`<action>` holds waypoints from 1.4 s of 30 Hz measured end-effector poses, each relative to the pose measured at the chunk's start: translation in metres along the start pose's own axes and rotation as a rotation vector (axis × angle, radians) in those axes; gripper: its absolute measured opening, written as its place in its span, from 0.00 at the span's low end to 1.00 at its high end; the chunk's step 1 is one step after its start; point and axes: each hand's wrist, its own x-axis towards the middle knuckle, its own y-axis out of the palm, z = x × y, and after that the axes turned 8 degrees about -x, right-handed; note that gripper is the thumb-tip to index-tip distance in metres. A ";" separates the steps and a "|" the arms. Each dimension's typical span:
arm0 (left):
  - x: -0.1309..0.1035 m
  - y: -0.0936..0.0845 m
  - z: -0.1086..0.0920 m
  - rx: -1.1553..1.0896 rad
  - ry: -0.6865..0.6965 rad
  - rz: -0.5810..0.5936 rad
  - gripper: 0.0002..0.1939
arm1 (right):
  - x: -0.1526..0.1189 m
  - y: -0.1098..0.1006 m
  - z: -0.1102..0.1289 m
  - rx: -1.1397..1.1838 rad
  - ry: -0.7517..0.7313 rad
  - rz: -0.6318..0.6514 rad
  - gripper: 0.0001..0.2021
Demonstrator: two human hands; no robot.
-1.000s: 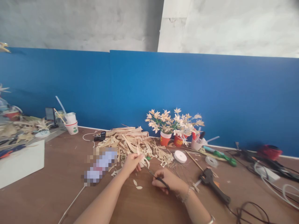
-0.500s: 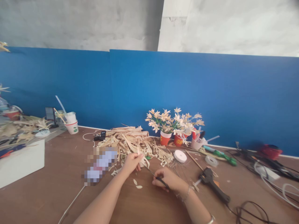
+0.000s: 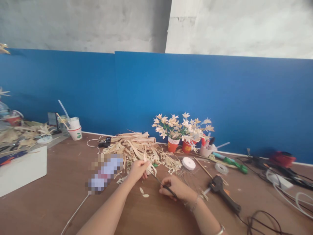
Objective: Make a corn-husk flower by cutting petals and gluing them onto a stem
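Between the thumb and fingers of my left hand is a pale strip of dried husk, its tip pointing up. My right hand is closed around the dark handles of a pair of scissors. The blades reach left toward the strip and my left fingers; whether they touch it I cannot tell. Two small cut petals lie on the brown table below my hands. Just behind my left hand spreads a heap of dried husk strips.
Cups of husk flowers stand against the blue partition. On the right are a white ribbon roll, a clear tape roll, a hot glue gun and tangled cables. A blurred-out object and a white box sit left.
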 end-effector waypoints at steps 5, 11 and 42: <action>0.000 0.000 0.001 -0.007 -0.001 -0.002 0.21 | 0.000 0.000 0.001 -0.029 -0.001 -0.004 0.12; 0.000 0.000 0.000 -0.037 -0.004 -0.023 0.20 | 0.000 -0.001 0.004 -0.065 -0.006 -0.036 0.11; -0.005 0.010 -0.009 -0.373 -0.089 -0.172 0.14 | 0.008 0.005 0.002 0.053 0.020 -0.136 0.14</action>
